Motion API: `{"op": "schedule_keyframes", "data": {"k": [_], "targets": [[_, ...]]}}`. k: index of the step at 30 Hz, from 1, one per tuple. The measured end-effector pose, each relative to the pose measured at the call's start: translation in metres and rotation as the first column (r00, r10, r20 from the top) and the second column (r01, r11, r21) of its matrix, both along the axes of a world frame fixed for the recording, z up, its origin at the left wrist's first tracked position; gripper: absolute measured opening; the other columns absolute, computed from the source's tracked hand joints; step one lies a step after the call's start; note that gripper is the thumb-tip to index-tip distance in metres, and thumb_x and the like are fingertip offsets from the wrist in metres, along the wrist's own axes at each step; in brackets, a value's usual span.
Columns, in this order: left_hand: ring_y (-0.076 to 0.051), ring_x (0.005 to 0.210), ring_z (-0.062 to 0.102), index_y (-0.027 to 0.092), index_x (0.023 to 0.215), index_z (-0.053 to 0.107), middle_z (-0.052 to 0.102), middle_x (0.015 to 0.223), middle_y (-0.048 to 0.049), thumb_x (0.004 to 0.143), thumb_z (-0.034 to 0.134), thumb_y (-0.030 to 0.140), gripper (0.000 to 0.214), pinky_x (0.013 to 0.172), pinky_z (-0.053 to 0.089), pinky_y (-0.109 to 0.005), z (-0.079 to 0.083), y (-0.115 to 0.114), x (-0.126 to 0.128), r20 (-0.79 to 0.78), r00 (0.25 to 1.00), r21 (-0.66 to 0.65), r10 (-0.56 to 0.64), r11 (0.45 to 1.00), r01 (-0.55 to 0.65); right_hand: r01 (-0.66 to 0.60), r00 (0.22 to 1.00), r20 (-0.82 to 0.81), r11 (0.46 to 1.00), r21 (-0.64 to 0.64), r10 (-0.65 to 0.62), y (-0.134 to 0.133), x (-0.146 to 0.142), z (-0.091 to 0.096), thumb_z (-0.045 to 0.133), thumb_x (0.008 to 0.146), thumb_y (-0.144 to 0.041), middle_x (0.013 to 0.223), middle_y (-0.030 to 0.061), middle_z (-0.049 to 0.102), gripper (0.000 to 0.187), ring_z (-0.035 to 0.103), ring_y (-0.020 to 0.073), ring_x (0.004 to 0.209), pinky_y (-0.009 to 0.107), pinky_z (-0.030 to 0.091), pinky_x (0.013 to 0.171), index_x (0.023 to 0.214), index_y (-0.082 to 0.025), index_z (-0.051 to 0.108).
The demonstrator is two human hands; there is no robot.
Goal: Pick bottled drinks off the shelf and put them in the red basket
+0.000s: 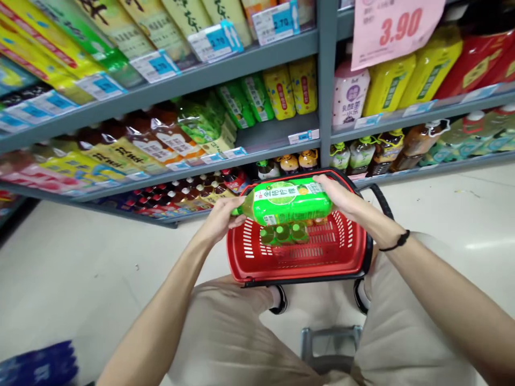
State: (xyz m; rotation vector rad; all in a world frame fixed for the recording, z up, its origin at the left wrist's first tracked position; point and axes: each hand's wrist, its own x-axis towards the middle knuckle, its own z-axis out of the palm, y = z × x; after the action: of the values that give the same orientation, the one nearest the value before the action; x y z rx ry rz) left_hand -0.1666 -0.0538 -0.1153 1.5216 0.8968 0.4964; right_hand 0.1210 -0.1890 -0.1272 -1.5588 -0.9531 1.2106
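Note:
I hold a green drink bottle on its side above a red shopping basket. My left hand grips the bottle's cap end. My right hand is closed around its base end. Down in the basket lie three more green bottles, seen cap end up. The basket stands on the floor between my knees.
Grey store shelves run across the back, packed with bottled drinks and price tags. A pink 3.90 price sign hangs at the upper right. A metal stool frame shows below me. A blue pack lies at lower left.

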Motion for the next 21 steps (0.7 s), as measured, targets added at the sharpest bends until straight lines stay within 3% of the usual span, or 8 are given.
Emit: {"op": "schedule_keyframes", "data": {"k": [2, 4, 6, 8, 10, 11, 16, 21], "targets": [[-0.005, 0.039, 0.028, 0.017, 0.066, 0.057, 0.041, 0.046, 0.0047, 0.075, 0.082, 0.058, 0.049, 0.041, 0.017, -0.018, 0.005, -0.005, 0.011, -0.047, 0.999, 0.044, 0.006, 0.999, -0.004, -0.148, 0.975, 0.145, 0.979, -0.143, 0.169, 0.000, 0.015, 0.009, 0.034, 0.111, -0.062, 0.121, 0.0193, 0.077, 0.063, 0.077, 0.0244, 0.077, 0.037, 0.065, 0.059, 0.127, -0.011, 0.068], [-0.007, 0.040, 0.030, 0.015, 0.075, 0.067, 0.043, 0.047, 0.0042, 0.078, 0.075, 0.058, 0.044, 0.042, 0.019, -0.020, 0.008, -0.013, 0.027, -0.165, 0.985, 0.130, -0.047, 0.989, 0.069, -0.249, 0.833, 0.392, 0.897, -0.366, 0.391, 0.002, 0.029, 0.015, 0.032, 0.114, -0.050, 0.122, 0.0211, 0.078, 0.060, 0.080, 0.0243, 0.080, 0.035, 0.067, 0.069, 0.131, -0.006, 0.069], [-0.011, 0.042, 0.036, 0.013, 0.090, 0.077, 0.047, 0.048, 0.0029, 0.085, 0.065, 0.057, 0.046, 0.044, 0.025, -0.023, 0.004, -0.023, 0.052, -0.348, 0.928, 0.236, -0.132, 0.946, 0.223, -0.209, 0.643, 0.557, 0.821, -0.532, 0.525, 0.006, 0.037, 0.016, 0.036, 0.114, -0.039, 0.123, 0.0254, 0.078, 0.054, 0.082, 0.0302, 0.100, 0.038, 0.066, 0.089, 0.136, -0.002, 0.069], [-0.015, 0.050, 0.048, 0.012, 0.100, 0.081, 0.056, 0.053, -0.0005, 0.094, 0.056, 0.049, 0.045, 0.051, 0.036, -0.026, -0.012, -0.035, 0.083, -0.572, 0.798, 0.329, -0.188, 0.839, 0.433, -0.127, 0.547, 0.633, 0.802, -0.584, 0.548, 0.011, 0.041, 0.013, 0.047, 0.110, -0.027, 0.134, 0.0325, 0.072, 0.047, 0.073, 0.0397, 0.127, 0.047, 0.059, 0.108, 0.139, 0.003, 0.068], [-0.018, 0.066, 0.064, 0.014, 0.102, 0.083, 0.070, 0.070, -0.0051, 0.099, 0.052, 0.040, 0.040, 0.065, 0.046, -0.027, -0.039, -0.047, 0.113, -0.776, 0.601, 0.327, -0.189, 0.695, 0.641, -0.104, 0.518, 0.651, 0.796, -0.597, 0.555, 0.014, 0.041, 0.009, 0.056, 0.103, -0.018, 0.144, 0.0353, 0.066, 0.045, 0.065, 0.0441, 0.139, 0.052, 0.054, 0.114, 0.141, 0.004, 0.068], [-0.020, 0.073, 0.068, 0.014, 0.099, 0.083, 0.074, 0.077, -0.0071, 0.098, 0.056, 0.037, 0.036, 0.071, 0.048, -0.028, -0.055, -0.052, 0.126, -0.815, 0.548, 0.302, -0.191, 0.666, 0.682, -0.110, 0.510, 0.649, 0.791, -0.602, 0.565, 0.016, 0.041, 0.007, 0.057, 0.102, -0.016, 0.145, 0.0340, 0.066, 0.046, 0.066, 0.0434, 0.138, 0.052, 0.055, 0.113, 0.142, 0.003, 0.068], [-0.023, 0.078, 0.072, 0.011, 0.083, 0.078, 0.074, 0.078, -0.0121, 0.103, 0.062, 0.036, 0.036, 0.074, 0.052, -0.032, -0.128, -0.066, 0.164, -0.925, 0.315, 0.119, -0.214, 0.625, 0.772, -0.161, 0.509, 0.660, 0.815, -0.557, 0.552, 0.020, 0.047, -0.001, 0.052, 0.103, -0.016, 0.139, 0.0291, 0.071, 0.045, 0.071, 0.0377, 0.133, 0.045, 0.059, 0.108, 0.142, -0.004, 0.071], [-0.018, 0.082, 0.071, 0.012, 0.099, 0.073, 0.074, 0.091, -0.0057, 0.109, 0.065, 0.042, 0.033, 0.082, 0.061, -0.036, -0.167, -0.063, 0.180, -0.955, 0.193, 0.009, -0.224, 0.629, 0.778, -0.166, 0.516, 0.684, 0.843, -0.511, 0.516, 0.021, 0.051, -0.014, 0.058, 0.094, -0.007, 0.127, 0.0319, 0.075, 0.045, 0.075, 0.0388, 0.124, 0.043, 0.061, 0.104, 0.136, -0.001, 0.074]]}}
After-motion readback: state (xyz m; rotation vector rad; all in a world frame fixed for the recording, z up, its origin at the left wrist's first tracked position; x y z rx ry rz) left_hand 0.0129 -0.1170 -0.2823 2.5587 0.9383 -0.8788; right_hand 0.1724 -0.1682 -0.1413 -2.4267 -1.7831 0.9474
